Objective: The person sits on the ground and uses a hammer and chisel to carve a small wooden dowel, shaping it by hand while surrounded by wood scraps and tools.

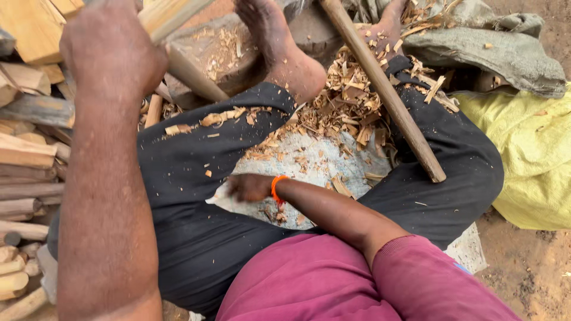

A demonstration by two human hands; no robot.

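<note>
1. My left hand point(110, 50), upper left of the frame, is closed around a pale wooden stick point(172, 15); my fingers are hidden behind the back of the hand, but the stick comes out of the fist toward the top centre.
2. My right hand point(250, 187), centre of the frame, rests low against my black trousers point(196, 196) at the edge of a whitish sack point(309, 160) spread between my legs. It is blurred; I cannot tell whether the fingers are pinched or loose. An orange band point(276, 189) sits on that wrist.
3. A long round pole point(383, 89) lies slanting across my right leg, from top centre to right of centre, free of both hands.
4. Wood shavings point(348, 98) are heaped thick at upper centre, over the sack and my lap, near my bare foot point(285, 50). Judging by them, much carving is done.
5. Piled sticks point(27, 178) fill the left edge; many look rough, so I judge plenty remains.
6. A yellow cloth point(529, 154) lies at the right.
</note>
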